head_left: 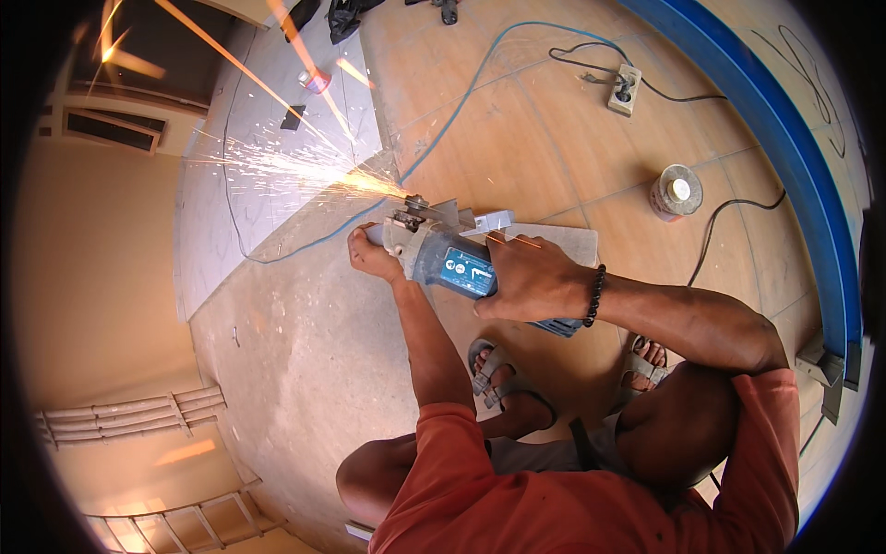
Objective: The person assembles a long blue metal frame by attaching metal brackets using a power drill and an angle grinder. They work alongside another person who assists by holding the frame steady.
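An angle grinder [452,265] with a dark blue body lies across the middle of the view. My left hand [374,255] is wrapped round its side handle near the head. Around the rear of the body, my right hand [540,275] is closed, with a beaded bracelet on the wrist. The grinder's disc end meets a grey metal piece [445,212], and bright sparks [346,177] stream away to the upper left. Beside the metal lies a short silvery block [494,221], next to a pale flat board [558,242]. The exact cutting contact is hidden by glare and the grinder head.
A long blue metal beam [789,102] curves along the right. A power socket block [625,90] with a plug sits on the tiles, near a round can [676,192]. A blue cable [466,102] crosses the floor. Another small can [315,81] stands within the sparks' spread.
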A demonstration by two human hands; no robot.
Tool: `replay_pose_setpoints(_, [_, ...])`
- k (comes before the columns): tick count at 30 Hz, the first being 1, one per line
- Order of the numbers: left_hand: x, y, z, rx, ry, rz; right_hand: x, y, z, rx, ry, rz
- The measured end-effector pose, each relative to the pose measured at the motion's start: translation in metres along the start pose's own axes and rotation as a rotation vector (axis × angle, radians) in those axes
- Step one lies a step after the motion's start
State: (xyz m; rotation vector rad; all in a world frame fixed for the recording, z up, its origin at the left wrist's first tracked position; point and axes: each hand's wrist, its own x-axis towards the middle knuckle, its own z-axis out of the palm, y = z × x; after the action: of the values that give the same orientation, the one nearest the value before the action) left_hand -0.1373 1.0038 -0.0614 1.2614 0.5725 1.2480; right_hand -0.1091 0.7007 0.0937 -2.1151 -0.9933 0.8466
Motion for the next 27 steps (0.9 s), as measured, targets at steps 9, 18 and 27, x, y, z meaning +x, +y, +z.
replay_pose_setpoints(9, [0.005, -0.005, -0.011, 0.003, 0.023, -0.03, 0.004, 0.002, 0.007, -0.019, 0.016, -0.028])
replay_pose_setpoints(18, [-0.005, 0.004, 0.0, 0.141, 0.017, 0.032, -0.002, -0.005, -0.003, 0.002, 0.002, 0.026])
replay_pose_setpoints(27, [0.006, -0.006, -0.013, 0.098, 0.021, 0.022, 0.001, -0.005, 0.0, -0.02, -0.032, 0.019])
